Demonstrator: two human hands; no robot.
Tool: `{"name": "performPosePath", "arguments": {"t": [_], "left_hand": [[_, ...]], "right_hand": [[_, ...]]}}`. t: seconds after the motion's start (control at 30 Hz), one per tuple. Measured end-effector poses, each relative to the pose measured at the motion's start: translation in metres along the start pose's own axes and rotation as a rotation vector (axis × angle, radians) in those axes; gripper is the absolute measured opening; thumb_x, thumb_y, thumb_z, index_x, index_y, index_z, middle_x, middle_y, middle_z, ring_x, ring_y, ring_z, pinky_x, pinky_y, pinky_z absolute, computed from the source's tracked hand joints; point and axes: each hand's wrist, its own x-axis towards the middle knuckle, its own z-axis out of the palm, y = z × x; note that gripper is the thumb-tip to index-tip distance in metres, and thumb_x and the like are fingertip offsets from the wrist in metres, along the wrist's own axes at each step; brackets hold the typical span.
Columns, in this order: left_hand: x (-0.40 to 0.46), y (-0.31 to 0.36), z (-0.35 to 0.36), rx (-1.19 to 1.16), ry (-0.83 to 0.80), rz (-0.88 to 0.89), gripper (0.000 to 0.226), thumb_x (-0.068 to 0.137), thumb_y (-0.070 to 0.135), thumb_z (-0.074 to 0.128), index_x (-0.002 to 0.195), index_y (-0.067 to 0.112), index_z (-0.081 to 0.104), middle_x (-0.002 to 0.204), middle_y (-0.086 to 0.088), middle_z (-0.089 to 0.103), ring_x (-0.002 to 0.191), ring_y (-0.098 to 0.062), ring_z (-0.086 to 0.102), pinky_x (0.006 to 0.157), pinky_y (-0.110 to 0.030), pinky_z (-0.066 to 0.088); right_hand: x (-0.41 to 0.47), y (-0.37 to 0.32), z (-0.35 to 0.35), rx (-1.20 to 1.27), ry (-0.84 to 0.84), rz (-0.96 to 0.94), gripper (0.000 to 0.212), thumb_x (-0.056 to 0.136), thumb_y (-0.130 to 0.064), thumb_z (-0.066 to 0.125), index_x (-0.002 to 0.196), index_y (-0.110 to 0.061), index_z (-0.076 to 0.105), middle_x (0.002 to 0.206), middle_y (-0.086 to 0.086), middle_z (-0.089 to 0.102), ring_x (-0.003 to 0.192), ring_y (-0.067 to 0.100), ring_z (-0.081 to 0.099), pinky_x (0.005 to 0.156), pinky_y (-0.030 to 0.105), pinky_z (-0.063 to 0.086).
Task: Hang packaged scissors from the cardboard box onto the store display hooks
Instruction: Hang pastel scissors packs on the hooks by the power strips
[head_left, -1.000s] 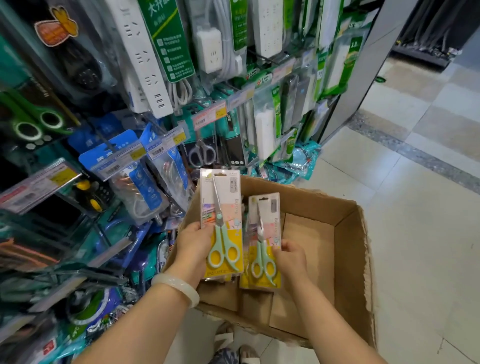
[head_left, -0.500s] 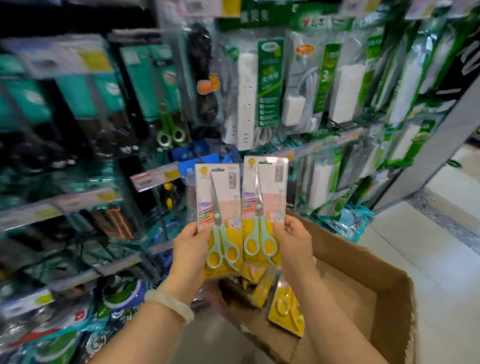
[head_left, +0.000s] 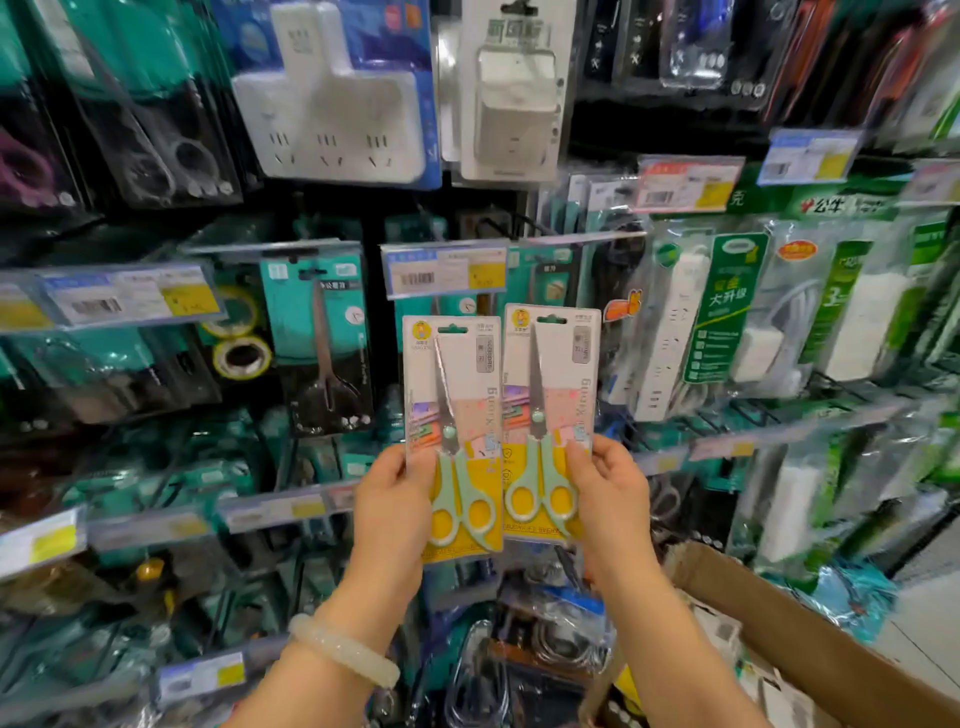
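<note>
Left hand and right hand fingers each pinching a scissors pack; line hang slots up with hook under price tag.

White power strips, price tags, tape rolls, bracelet

Two scissors packs side by side before the display rack.

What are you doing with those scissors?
A person is stocking a store wall. The left hand holds one pack of mint-handled scissors and the right hand holds a second pack, both raised side by side before the display hooks. Neither is hung yet. The cardboard box sits lower right.
</note>
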Motion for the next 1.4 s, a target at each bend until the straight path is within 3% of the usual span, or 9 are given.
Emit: {"name": "performPosePath", "arguments": {"t": [0.17,0.37,0.53,0.77,0.97,1.17,1.33,1.4], "left_hand": [[0.023,0.008,-0.005,-0.02,-0.074,-0.007,0.026,0.096,0.016,0.052,0.074,0.021,0.066,0.087,-0.014,0.062,0.079,-0.027,0.053,0.074,-0.046,0.046],[0.029,0.013,0.007,-0.037,-0.133,-0.017,0.023,0.096,0.017,0.051,0.081,0.022,0.066,0.097,-0.02,0.069,0.087,-0.034,0.063,0.088,-0.059,0.048],[0.036,0.013,0.015,-0.044,-0.12,-0.016,0.022,0.097,0.018,0.05,0.083,0.021,0.066,0.095,-0.014,0.071,0.097,-0.039,0.065,0.087,-0.058,0.051],[0.039,0.008,0.025,-0.014,-0.084,-0.036,0.02,0.098,0.021,0.05,0.086,0.023,0.066,0.093,-0.01,0.073,0.094,-0.037,0.066,0.086,-0.058,0.052],[0.032,0.006,0.034,-0.039,-0.056,-0.049,0.018,0.097,0.018,0.051,0.085,0.018,0.065,0.089,-0.013,0.073,0.092,-0.039,0.067,0.084,-0.059,0.052],[0.027,0.004,0.039,-0.065,-0.056,-0.057,0.016,0.097,0.017,0.05,0.087,0.015,0.063,0.085,-0.01,0.073,0.084,-0.033,0.07,0.077,-0.047,0.057],[0.028,0.003,0.041,-0.061,-0.038,-0.064,0.016,0.097,0.019,0.05,0.09,0.015,0.064,0.086,-0.009,0.074,0.086,-0.032,0.07,0.079,-0.049,0.057],[0.028,0.003,0.041,-0.06,-0.033,-0.064,0.016,0.097,0.02,0.05,0.091,0.016,0.064,0.085,-0.007,0.074,0.085,-0.03,0.07,0.077,-0.046,0.057]], "right_hand": [[0.017,-0.008,0.02,0.011,0.041,-0.082,0.008,0.093,-0.013,0.056,0.091,-0.02,0.06,0.1,0.012,0.07,0.098,0.034,0.065,0.09,0.054,0.051],[0.037,-0.019,0.018,0.021,0.058,-0.159,0.012,0.094,-0.01,0.054,0.089,-0.019,0.06,0.092,0.011,0.07,0.089,0.034,0.065,0.087,0.054,0.052],[0.053,-0.025,0.016,0.021,0.04,-0.175,0.011,0.093,-0.009,0.055,0.089,-0.018,0.06,0.074,-0.003,0.072,0.073,0.02,0.067,0.079,0.044,0.054],[0.073,-0.02,0.016,-0.007,0.014,-0.131,0.012,0.093,-0.01,0.055,0.09,-0.02,0.061,0.084,0.005,0.07,0.08,0.026,0.066,0.081,0.047,0.054],[0.084,-0.014,0.013,0.016,-0.024,-0.13,0.012,0.093,-0.01,0.055,0.091,-0.019,0.062,0.079,-0.002,0.072,0.07,0.013,0.068,0.071,0.035,0.057],[0.093,-0.013,0.019,0.054,-0.034,-0.121,0.012,0.093,-0.008,0.054,0.091,-0.019,0.061,0.083,0.002,0.07,0.07,0.012,0.066,0.064,0.026,0.056],[0.106,-0.014,0.031,0.016,-0.019,-0.112,0.008,0.092,-0.012,0.057,0.089,-0.018,0.061,0.084,0.007,0.067,0.076,0.019,0.062,0.073,0.038,0.054],[0.112,-0.016,0.036,-0.045,-0.018,-0.127,0.011,0.092,-0.016,0.057,0.082,-0.019,0.06,0.079,0.01,0.062,0.071,0.02,0.055,0.066,0.036,0.049]]}}
